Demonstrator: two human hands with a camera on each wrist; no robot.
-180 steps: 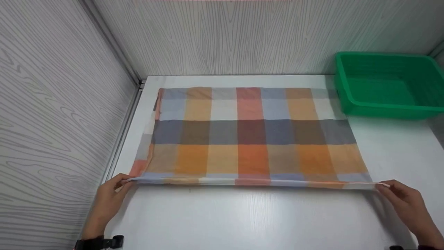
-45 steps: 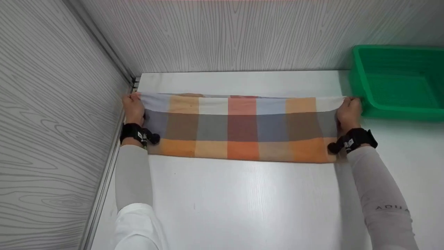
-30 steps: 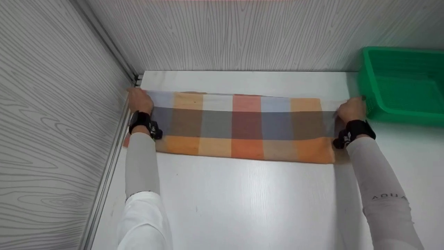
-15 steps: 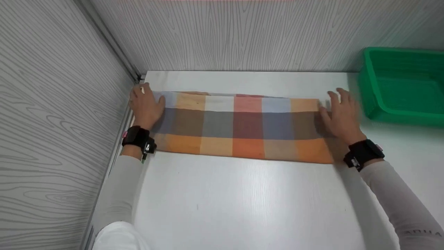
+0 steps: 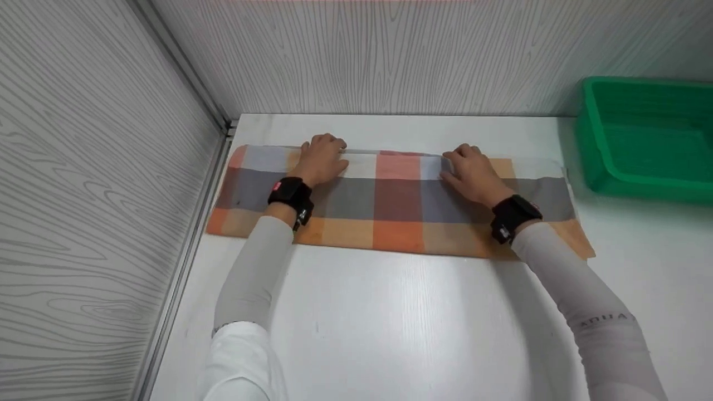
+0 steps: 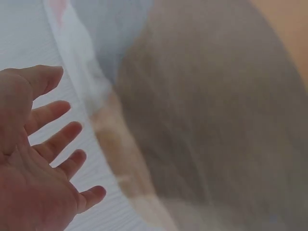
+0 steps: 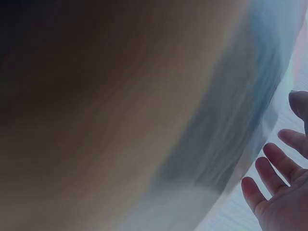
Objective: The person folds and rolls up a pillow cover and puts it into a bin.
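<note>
Hands rest flat on a folded checked cloth of orange, grey and blue squares (image 5: 401,203) lying across the white table (image 5: 401,328): left hand (image 5: 322,161) and right hand (image 5: 470,174) near its far edge. Only the head view shows the green plastic basin (image 5: 649,139); the wrist views show spread, relaxed fingers (image 6: 57,139) holding nothing.

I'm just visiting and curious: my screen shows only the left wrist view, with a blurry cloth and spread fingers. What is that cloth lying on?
Observer: The checked cloth lies as a long strip on a white table.
Operator: Where is the other hand?
Observer: The right hand rests on the cloth's far edge, to the right of the left hand.
Operator: Anything else there?
Observer: A green bin stands at the table's far right, just beyond the cloth's right end.
</note>
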